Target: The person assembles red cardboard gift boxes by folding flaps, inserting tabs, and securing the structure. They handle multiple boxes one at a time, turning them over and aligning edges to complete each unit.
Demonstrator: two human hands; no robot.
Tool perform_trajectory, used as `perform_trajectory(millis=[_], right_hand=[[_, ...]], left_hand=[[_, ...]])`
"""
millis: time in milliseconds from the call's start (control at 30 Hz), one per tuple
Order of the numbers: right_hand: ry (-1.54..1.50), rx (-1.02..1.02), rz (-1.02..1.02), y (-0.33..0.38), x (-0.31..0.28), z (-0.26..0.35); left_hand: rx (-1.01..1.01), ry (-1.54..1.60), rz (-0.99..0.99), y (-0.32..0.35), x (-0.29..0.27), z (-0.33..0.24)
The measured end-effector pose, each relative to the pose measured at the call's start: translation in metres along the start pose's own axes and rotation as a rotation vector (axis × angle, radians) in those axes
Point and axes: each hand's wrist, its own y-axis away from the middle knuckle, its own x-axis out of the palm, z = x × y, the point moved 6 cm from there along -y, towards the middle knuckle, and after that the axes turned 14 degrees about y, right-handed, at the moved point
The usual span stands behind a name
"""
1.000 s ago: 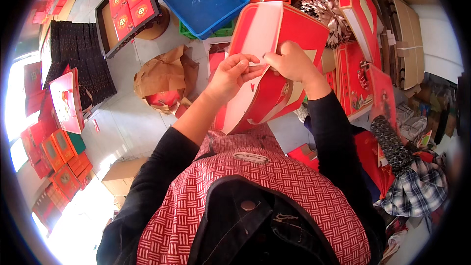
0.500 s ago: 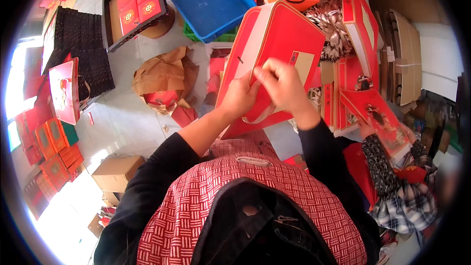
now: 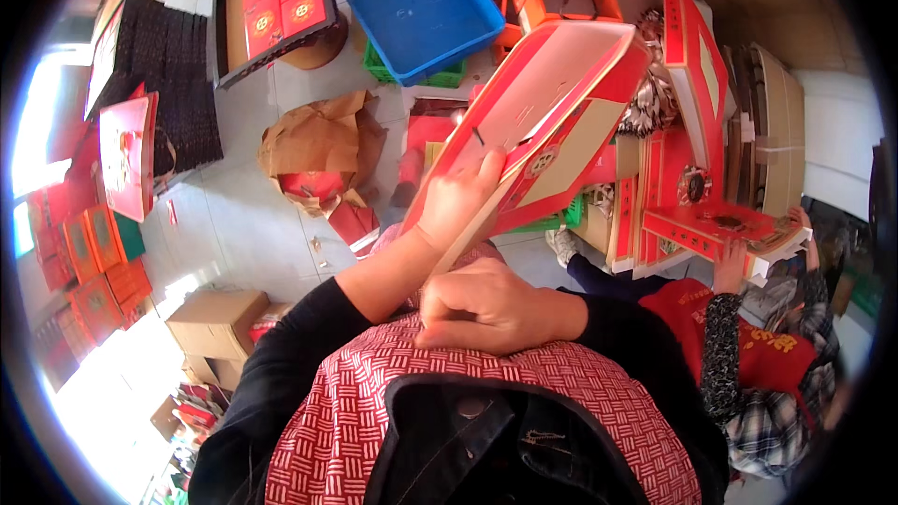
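Note:
A red gift box (image 3: 599, 145) with a cream label panel stands tilted before me, its pale inner side turned up. My left hand (image 3: 458, 206) grips its near edge, thumb on top, beside a small black peg in the pale side. A pale ribbon handle (image 3: 465, 241) runs taut from the box down to my right hand (image 3: 491, 309), closed low against my red patterned apron (image 3: 374, 374). The fingers hide the ribbon's end.
A blue tray (image 3: 412, 19) and a black tray (image 3: 224, 47) with red packets lie ahead. Crumpled brown paper (image 3: 318, 145) is on the floor. At right a co-worker's hands (image 3: 730, 266) hold another red box (image 3: 692, 224). Dark stacks (image 3: 168, 84) and cartons (image 3: 220, 323) stand left.
My right hand has drawn down from the box toward my apron, stretching the ribbon. The box has turned, showing its pale inner side. The co-worker's box has tipped flatter.

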Motion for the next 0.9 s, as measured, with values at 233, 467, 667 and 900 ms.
perform_trajectory(millis=[233, 467, 667, 900], right_hand=[[-0.172, -0.307, 0.108, -0.05, -0.002, 0.075], [-0.125, -0.431, 0.288, -0.12, 0.023, 0.126], [-0.14, -0.538, 0.435, -0.184, 0.039, 0.137], [-0.031, -0.473, 0.552, -0.261, 0.054, 0.129]], left_hand=[[0.059, -0.225, -0.121, -0.015, -0.082, -0.018], [-0.274, -0.199, -0.097, -0.02, -0.208, -0.001], [-0.375, -0.363, -0.364, -0.009, -0.349, 0.053], [-0.472, -1.032, -0.592, 0.031, -0.533, 0.048]])
